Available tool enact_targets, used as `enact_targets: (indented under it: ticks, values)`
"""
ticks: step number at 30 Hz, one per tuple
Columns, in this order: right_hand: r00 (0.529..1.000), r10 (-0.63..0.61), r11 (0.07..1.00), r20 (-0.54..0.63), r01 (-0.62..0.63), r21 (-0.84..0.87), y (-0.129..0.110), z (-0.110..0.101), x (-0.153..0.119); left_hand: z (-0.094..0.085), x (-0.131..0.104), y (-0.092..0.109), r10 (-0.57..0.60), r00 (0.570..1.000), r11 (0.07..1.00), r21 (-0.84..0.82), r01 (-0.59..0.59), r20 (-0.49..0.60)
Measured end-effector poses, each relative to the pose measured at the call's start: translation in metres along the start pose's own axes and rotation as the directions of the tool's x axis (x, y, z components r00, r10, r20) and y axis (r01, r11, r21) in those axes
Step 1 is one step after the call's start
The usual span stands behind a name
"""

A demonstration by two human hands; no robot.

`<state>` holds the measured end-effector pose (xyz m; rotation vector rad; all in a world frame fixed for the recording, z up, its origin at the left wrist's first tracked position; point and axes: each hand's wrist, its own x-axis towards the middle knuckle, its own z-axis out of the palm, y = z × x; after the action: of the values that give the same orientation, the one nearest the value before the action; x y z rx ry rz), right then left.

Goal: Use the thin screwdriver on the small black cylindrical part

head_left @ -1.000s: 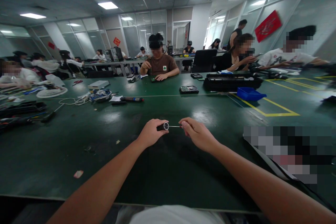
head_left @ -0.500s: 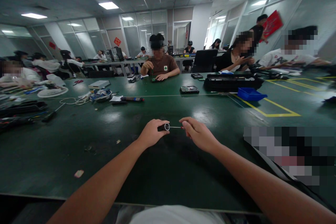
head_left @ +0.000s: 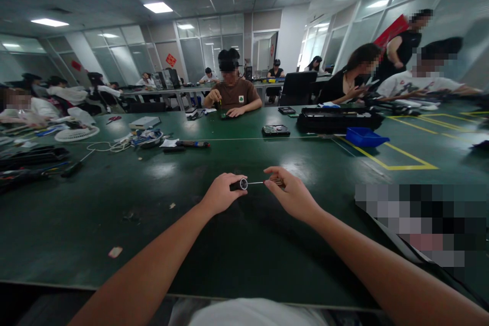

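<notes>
My left hand (head_left: 220, 194) is closed on a small black cylindrical part (head_left: 238, 185) whose round end, with a pale rim, faces right. From the other side my right hand (head_left: 291, 192) grips a screwdriver (head_left: 256, 183). Its thin metal shaft lies level and its tip meets the rim end of the black part; whether it sits in a screw is too small to tell. Fingers hide most of the handle, with a bit of red at its front. Both hands are held over the green table (head_left: 244, 260).
Farther off lie a hard drive (head_left: 275, 131), a blue tray (head_left: 365, 137), a long black casing (head_left: 339, 120) and a white fan cover (head_left: 76, 134). Cables (head_left: 145, 138) and a power-tool-like stick (head_left: 193, 144) lie left of centre. A co-worker (head_left: 234, 94) sits opposite.
The fingers of my right hand have opened out and shifted slightly around the screwdriver handle. My left hand and the black part have barely moved. A person at the back right has walked rightward.
</notes>
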<state>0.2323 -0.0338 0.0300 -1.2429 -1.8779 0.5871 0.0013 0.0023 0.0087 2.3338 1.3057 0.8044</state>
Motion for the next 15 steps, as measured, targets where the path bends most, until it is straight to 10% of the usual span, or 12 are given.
enact_targets:
  ticks: [15]
  values:
    - [0.998, 0.057, 0.993, -0.024, -0.054, 0.109, -0.0002, 0.0014, 0.0006, -0.0014, 0.0004, 0.0037, -0.045, 0.999, 0.999, 0.013, 0.045, 0.013]
